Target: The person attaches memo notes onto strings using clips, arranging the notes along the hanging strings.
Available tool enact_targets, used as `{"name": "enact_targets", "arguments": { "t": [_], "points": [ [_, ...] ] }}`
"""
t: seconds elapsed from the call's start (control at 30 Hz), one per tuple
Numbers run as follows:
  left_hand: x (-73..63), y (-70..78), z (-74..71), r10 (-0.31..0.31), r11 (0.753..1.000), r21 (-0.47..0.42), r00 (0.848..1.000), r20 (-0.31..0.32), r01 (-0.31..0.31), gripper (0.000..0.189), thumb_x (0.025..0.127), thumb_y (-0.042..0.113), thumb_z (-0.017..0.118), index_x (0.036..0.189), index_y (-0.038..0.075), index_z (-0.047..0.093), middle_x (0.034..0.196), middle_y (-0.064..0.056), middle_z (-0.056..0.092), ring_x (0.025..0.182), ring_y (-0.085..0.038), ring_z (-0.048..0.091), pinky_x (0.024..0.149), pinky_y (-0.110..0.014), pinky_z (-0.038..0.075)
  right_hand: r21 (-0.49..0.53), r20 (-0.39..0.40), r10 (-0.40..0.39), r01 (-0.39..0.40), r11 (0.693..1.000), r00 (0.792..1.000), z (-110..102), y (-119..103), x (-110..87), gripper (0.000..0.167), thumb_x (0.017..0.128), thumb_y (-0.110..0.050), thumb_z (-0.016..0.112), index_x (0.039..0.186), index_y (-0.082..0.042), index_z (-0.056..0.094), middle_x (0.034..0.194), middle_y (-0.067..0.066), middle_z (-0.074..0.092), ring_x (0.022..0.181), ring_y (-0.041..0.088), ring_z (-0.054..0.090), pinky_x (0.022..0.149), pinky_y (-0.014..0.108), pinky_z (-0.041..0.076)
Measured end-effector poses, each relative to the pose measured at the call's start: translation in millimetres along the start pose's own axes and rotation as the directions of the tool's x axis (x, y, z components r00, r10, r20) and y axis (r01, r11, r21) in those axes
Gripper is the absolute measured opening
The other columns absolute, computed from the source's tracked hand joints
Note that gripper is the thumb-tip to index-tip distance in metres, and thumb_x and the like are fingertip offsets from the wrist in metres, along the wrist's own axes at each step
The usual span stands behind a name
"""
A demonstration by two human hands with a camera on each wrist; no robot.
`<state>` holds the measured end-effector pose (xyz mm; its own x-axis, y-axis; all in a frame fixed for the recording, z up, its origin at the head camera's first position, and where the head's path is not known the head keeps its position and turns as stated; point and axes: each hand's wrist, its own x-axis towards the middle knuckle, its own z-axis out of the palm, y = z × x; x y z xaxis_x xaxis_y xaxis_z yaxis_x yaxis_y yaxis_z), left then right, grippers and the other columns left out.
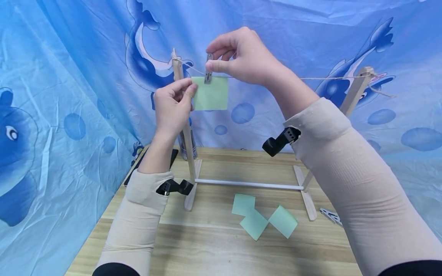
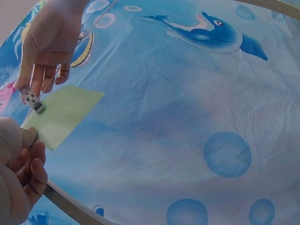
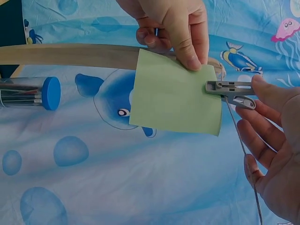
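Observation:
A light green paper note [image 1: 214, 96] hangs at the string [image 1: 328, 78], close to the left post. My left hand [image 1: 173, 105] pinches its left edge between thumb and fingers. A grey clothespin [image 3: 229, 89] sits over the note's top edge, where the string runs. My right hand [image 1: 243, 55] holds the clothespin's handle ends, with the thumb [image 3: 269, 93] on one handle and a finger by the other. In the left wrist view, the clothespin [image 2: 33, 101] overlaps the upper edge of the note [image 2: 65, 115].
The string spans the left wooden post [image 1: 188, 145] and right wooden post [image 1: 357, 90]. A white rod [image 1: 248, 184] joins their feet. Several green notes [image 1: 254, 224] lie on the wooden table [image 1: 214, 253]. More clothespins [image 1: 330, 216] lie at right; a blue-lidded jar [image 3: 30, 93] stands behind the left post.

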<state>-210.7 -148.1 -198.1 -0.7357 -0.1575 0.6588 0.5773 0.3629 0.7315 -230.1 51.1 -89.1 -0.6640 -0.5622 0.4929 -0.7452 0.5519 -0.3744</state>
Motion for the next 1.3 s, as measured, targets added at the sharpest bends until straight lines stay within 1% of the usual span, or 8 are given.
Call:
{"name": "enact_targets", "arguments": {
  "t": [0.17,0.4,0.63,0.9,0.97,1.03,1.23,1.3],
  "points": [
    [-4.4,-2.5,-1.3,-0.023,0.999,-0.04,1.0,-0.018,0.022,0.028,0.099,0.025,0.068,0.122,0.01,0.074,0.104,-0.009,0.076,0.061,-0.017,0.063,0.058,-0.021,0.052,0.009,0.006,0.019,-0.019,1.0,1.0,2.7,2.4,-0.9,0.042,0.096,-0.031,0.072,0.131,-0.009,0.067,0.119,0.003,0.071,0.099,0.012,0.064,0.089,0.025,0.052],
    [-14.1,-12.0,-4.7,0.003,0.998,-0.06,0.994,-0.113,-0.01,0.023,0.101,0.024,0.065,0.115,0.009,0.075,0.098,-0.006,0.075,0.057,-0.016,0.06,0.052,-0.023,0.047,0.011,0.002,0.028,-0.028,1.0,1.0,4.4,4.1,-0.9,0.042,0.096,-0.032,0.072,0.132,-0.009,0.067,0.12,0.003,0.071,0.102,0.013,0.067,0.089,0.027,0.053],
    [-23.7,-21.5,-6.7,0.014,0.998,-0.063,0.995,-0.103,-0.021,0.023,0.101,0.024,0.065,0.11,0.006,0.076,0.091,-0.006,0.074,0.055,-0.016,0.059,0.053,-0.023,0.049,0.004,-0.009,0.03,-0.03,1.0,1.0,4.0,6.0,-2.0,0.042,0.097,-0.032,0.07,0.131,-0.009,0.067,0.119,0.003,0.072,0.103,0.013,0.067,0.09,0.028,0.052],
    [-36.0,-32.7,-4.9,0.068,0.995,-0.065,0.996,-0.055,-0.072,0.022,0.101,0.019,0.064,0.106,0.0,0.075,0.086,-0.009,0.074,0.054,-0.013,0.059,0.051,-0.021,0.049,0.014,-0.212,0.046,-0.044,0.999,0.976,0.4,13.5,-13.3,0.04,0.098,-0.032,0.068,0.132,-0.011,0.065,0.124,-0.002,0.069,0.11,0.004,0.062,0.094,0.02,0.045],
    [-41.8,-35.9,-5.0,0.066,0.996,-0.059,0.997,-0.035,-0.068,0.022,0.1,0.019,0.065,0.105,0.0,0.075,0.085,-0.009,0.074,0.054,-0.013,0.06,0.051,-0.02,0.049,0.052,-0.306,0.018,-0.003,0.999,0.952,-0.1,15.6,-19.4,0.038,0.098,-0.028,0.069,0.131,-0.01,0.066,0.124,0.0,0.07,0.111,0.004,0.061,0.094,0.019,0.045],
    [-49.5,-40.4,-5.4,0.053,0.996,-0.066,0.999,0.001,-0.053,0.021,0.1,0.017,0.066,0.104,-0.001,0.075,0.085,-0.01,0.074,0.055,-0.016,0.061,0.051,-0.02,0.05,0.104,-0.421,-0.03,0.081,0.991,0.906,0.8,17.7,-27.1,0.034,0.096,-0.021,0.071,0.126,-0.007,0.069,0.119,0.003,0.072,0.108,0.006,0.064,0.09,0.02,0.046],
    [-83.7,-62.8,-3.0,0.01,0.998,-0.055,0.983,0.183,0.0,0.016,0.099,0.014,0.068,0.103,0.001,0.076,0.082,-0.012,0.073,0.058,-0.026,0.064,0.052,-0.021,0.052,0.184,-0.697,-0.212,0.457,0.87,0.685,16.6,23.3,-65.8,0.019,0.087,0.001,0.07,0.103,0.01,0.071,0.087,0.009,0.072,0.079,0.013,0.064,0.075,0.024,0.051],
    [-97.1,-72.1,0.6,-0.015,0.999,-0.043,0.969,0.247,0.026,0.015,0.098,0.014,0.068,0.102,0.001,0.077,0.081,-0.011,0.073,0.058,-0.026,0.066,0.053,-0.022,0.053,0.196,-0.725,-0.236,0.522,0.83,0.647,27.8,25.7,-84.5,0.018,0.085,0.001,0.069,0.098,0.013,0.07,0.08,0.008,0.069,0.073,0.012,0.06,0.072,0.024,0.051]
  ]
}}
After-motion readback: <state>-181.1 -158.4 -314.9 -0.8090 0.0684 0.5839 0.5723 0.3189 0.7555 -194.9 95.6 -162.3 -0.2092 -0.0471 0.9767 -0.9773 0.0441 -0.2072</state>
